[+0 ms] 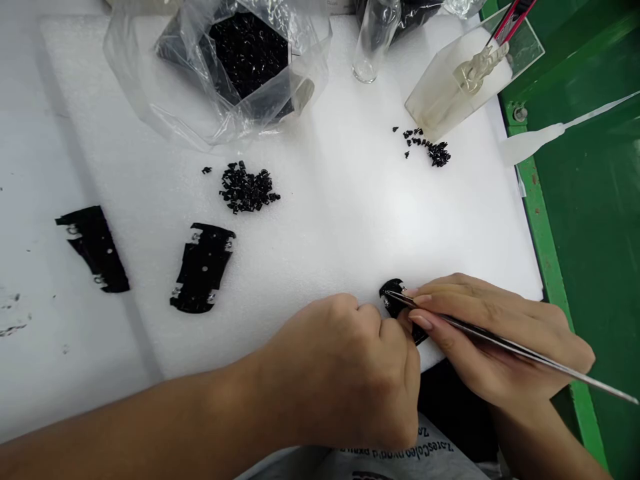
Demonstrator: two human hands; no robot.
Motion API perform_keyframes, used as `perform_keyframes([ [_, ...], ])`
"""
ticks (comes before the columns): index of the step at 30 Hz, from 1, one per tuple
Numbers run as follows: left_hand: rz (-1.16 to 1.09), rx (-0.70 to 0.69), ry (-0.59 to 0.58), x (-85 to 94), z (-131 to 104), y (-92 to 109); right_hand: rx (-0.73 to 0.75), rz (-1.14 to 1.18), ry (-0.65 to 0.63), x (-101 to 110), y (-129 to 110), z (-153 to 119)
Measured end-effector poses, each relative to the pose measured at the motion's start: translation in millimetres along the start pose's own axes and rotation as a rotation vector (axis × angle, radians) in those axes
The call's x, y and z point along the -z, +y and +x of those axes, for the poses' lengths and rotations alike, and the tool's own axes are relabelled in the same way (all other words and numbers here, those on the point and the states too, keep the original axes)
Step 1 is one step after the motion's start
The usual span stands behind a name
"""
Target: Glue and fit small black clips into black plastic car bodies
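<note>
My right hand (pixel 505 337) grips a pair of metal tweezers (pixel 590 381), pen-like, with the tips touching the upper end of a small black plastic part (pixel 392 287). That part has silvery bits at its notched edges, and my fingers cover much of it. My left hand (pixel 350 380) is closed in a fist against the part's near side, seemingly steadying it; its fingertips are mostly hidden. Two similar black car-chassis-shaped plates lie at left, one plate (pixel 205 267) near the middle and another plate (pixel 100 250) farther left.
Tiny black pieces lie in a left pile (pixel 247 189) and a right pile (pixel 439 155) on the white foam sheet (pixel 325 220). Behind are a plastic bag (pixel 145 93) of black pieces, a glass jar (pixel 373 47) and a clear container (pixel 430 100). A white nozzle (pixel 535 142) overhangs the green edge (pixel 545 247).
</note>
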State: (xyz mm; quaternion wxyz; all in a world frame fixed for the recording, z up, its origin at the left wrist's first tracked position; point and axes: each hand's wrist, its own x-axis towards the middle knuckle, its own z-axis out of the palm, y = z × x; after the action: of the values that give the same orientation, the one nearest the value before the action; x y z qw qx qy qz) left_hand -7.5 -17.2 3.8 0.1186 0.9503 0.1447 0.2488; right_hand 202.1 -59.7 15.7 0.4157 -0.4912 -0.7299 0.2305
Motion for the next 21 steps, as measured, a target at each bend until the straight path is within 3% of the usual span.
perform_keyframes([
  [7,-0.023,0.013,-0.019,0.0,3.9,0.4,0.076,-0.094,-0.004,-3.1,-1.2,-7.3],
  [21,-0.062,0.026,-0.031,0.1,1.1,0.6,0.027,-0.090,0.002,-2.9,-5.5,-7.0],
])
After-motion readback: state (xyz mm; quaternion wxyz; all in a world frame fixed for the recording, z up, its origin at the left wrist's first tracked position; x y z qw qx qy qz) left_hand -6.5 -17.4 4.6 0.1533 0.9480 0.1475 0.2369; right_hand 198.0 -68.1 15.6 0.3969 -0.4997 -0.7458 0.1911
